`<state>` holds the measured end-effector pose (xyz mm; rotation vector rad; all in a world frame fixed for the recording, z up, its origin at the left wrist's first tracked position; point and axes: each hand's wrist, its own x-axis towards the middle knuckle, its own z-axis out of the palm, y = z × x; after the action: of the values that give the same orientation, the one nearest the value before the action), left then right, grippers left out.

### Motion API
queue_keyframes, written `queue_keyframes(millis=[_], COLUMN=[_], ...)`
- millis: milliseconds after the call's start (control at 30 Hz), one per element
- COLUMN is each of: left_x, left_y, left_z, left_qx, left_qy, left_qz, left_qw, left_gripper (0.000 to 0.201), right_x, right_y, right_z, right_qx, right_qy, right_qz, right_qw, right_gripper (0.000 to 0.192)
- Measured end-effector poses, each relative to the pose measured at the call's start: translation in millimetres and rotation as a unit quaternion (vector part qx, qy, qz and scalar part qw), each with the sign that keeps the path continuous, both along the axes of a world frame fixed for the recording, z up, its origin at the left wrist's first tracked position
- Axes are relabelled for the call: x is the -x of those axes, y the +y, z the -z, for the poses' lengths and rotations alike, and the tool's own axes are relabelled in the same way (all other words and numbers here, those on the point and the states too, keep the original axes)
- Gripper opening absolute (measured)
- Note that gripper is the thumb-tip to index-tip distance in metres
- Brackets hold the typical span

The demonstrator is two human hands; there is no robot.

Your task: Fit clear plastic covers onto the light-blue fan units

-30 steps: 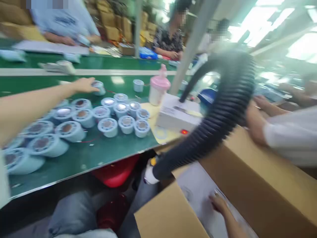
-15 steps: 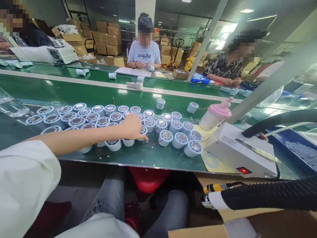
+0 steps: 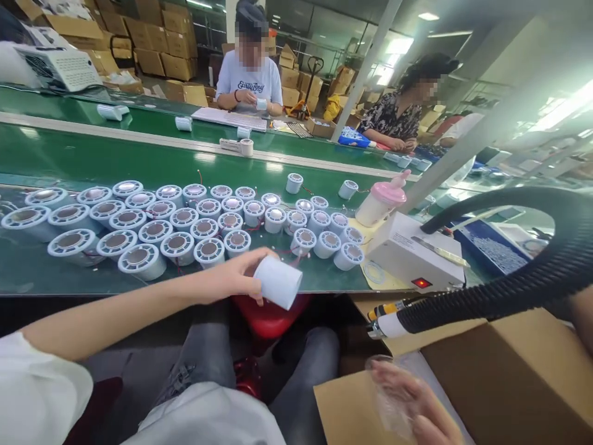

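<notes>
Pinched between thumb and fingers, the left hand [image 3: 241, 276] holds 1 pale blue cylinder [image 3: 278, 282] just off the near edge of the green bench [image 3: 92, 161], clear of its neighbours. Right hand [image 3: 407, 402] grasps clear film [image 3: 386, 395] over the cardboard box [image 3: 486, 364] below the bench.

just one head cam here, looking forward and down across the near edge of the green bench [image 3: 83, 161], pretty close.
</notes>
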<state>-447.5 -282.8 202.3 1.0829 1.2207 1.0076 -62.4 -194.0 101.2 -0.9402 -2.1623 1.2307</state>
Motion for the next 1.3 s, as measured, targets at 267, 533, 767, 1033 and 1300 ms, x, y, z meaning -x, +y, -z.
queue_keyframes(millis=[267, 533, 767, 1033, 1300], left_x=[-47.5, -39.3, -47.3, -52.1, -61.2], left_y=[-14.6, -21.2, -22.1, -14.1, -24.4], left_z=[58.2, 46.2, 78.6, 86.4, 84.7], left_qx=[0.136, -0.120, -0.198, -0.103, 0.016], left_qy=[-0.136, 0.236, 0.223, 0.054, -0.102], left_qz=[0.099, 0.153, 0.045, 0.134, 0.045], left_qw=[0.976, 0.952, 0.954, 0.984, 0.994], left_gripper=[0.035, 0.029, 0.073, 0.071, 0.058], right_x=[125.2, 126.3, 126.9, 125.0, 111.2], right_y=[-41.7, -43.8, -46.8, -35.2, -42.8], right_z=[-33.6, -43.1, -52.7, -42.5, -28.2], right_qx=[-0.384, -0.140, 0.057, 0.216, -0.096], right_qy=[-0.104, -0.084, 0.017, 0.113, 0.053], right_qz=[-0.047, -0.128, -0.008, 0.054, -0.074], right_qw=[0.916, 0.978, 0.998, 0.968, 0.991], right_gripper=[0.051, 0.004, 0.022, 0.022, 0.042])
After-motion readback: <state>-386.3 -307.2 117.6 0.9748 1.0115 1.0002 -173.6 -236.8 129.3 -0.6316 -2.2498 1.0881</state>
